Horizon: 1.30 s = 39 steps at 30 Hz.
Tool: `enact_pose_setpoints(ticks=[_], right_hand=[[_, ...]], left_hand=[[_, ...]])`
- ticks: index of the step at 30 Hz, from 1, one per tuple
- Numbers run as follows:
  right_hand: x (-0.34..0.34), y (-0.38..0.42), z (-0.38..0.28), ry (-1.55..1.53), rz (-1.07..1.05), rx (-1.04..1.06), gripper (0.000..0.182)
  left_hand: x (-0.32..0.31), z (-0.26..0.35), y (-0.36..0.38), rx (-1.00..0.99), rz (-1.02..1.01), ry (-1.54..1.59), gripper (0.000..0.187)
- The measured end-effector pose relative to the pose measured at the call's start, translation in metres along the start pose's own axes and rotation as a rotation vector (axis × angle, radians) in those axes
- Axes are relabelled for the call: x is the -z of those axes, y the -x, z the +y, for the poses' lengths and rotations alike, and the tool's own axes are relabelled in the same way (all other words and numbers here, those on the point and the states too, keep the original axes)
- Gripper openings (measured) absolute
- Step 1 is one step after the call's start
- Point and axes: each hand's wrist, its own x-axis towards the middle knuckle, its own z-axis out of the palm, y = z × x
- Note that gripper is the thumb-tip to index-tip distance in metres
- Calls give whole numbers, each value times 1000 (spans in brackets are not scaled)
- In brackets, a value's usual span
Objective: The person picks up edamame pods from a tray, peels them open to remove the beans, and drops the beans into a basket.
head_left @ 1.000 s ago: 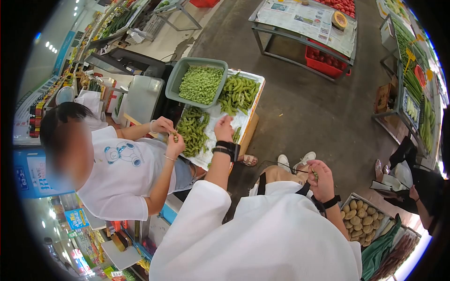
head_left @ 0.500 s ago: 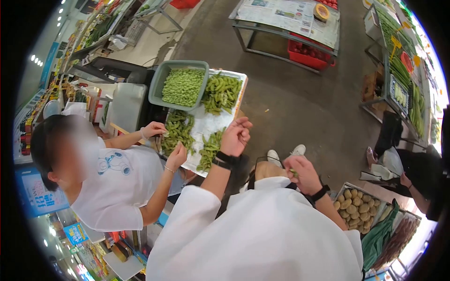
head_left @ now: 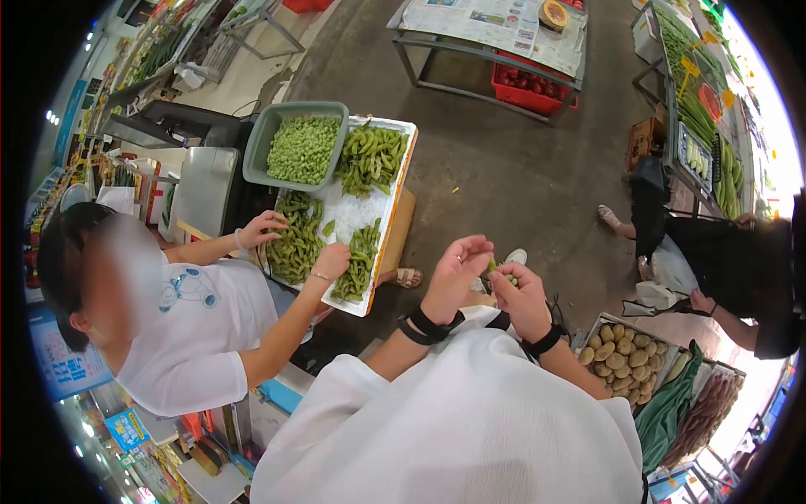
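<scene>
In front of my white shirt, my right hand (head_left: 522, 304) is closed on a green soybean pod (head_left: 492, 265), with some green showing between its fingers. My left hand (head_left: 453, 281) is raised beside the pod with its fingers loosely bent; whether the fingertips touch it is hard to see. Forward and left lies a white foam tray (head_left: 346, 217) with piles of soybean pods (head_left: 369, 160). A grey-green basin (head_left: 253, 160) of shelled beans (head_left: 304, 149) rests at its far-left corner. A co-worker's two hands (head_left: 336, 260) work over the pods on the tray's near side.
The co-worker in a white shirt (head_left: 201, 336) is on my left. A crate of potatoes (head_left: 621, 357) stands to my right, beside a green cloth (head_left: 672, 412). Ahead is a newspaper-covered table (head_left: 495, 29) with a red crate (head_left: 537, 101) beneath. Another person in black (head_left: 722, 252) is at right.
My left hand has come away from the tray, moving right and down to meet my right hand. The right hand has risen slightly with the pod. The view has shifted a little to the right.
</scene>
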Motion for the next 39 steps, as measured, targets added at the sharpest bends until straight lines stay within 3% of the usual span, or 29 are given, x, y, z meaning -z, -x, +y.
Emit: enact_pose_setpoints(ticks=[3, 9, 12, 24, 31, 39], right_hand=[[2, 3, 1, 26, 23, 36, 9], [7, 8, -5, 25, 71, 64, 13], [9, 9, -9, -37, 22, 53, 14], [14, 4, -5, -149, -57, -98, 9], [24, 0, 1, -204, -160, -154, 3], [16, 3, 1, -335, -108, -153, 9]], left_hand=[[14, -6, 5, 64, -171, -157, 20], [21, 1, 4, 52, -152, -56, 14], [16, 9, 12, 82, -182, -274, 13], [20, 10, 18, -8, -260, -427, 7], [29, 7, 17, 63, -343, -292, 7], [30, -9, 14, 222, -343, 51, 5]])
